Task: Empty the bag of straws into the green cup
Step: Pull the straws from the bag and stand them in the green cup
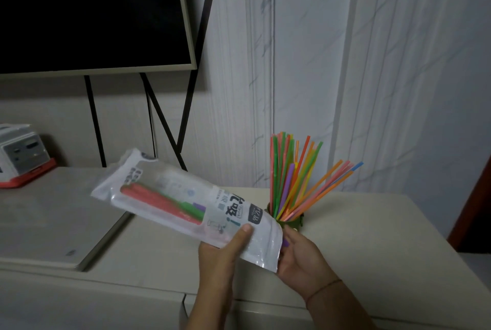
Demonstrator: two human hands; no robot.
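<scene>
A clear and white plastic bag of straws [170, 196] lies tilted in mid-air, its far end up and left, with red, green and purple straws still inside. My left hand [225, 247] grips its lower end, thumb on top. My right hand [300, 258] is at the bag's open mouth, where a purple straw tip [285, 243] pokes out against its fingers. Behind the bag's mouth stands the green cup [295, 220], mostly hidden, with several coloured straws [292, 175] fanned upright in it.
The cup stands on a cream cabinet top [372, 236] against a pale wall. A black screen [87, 10] on a black stand hangs at the upper left. A grey and red device [21, 154] sits at the far left on a lower lid.
</scene>
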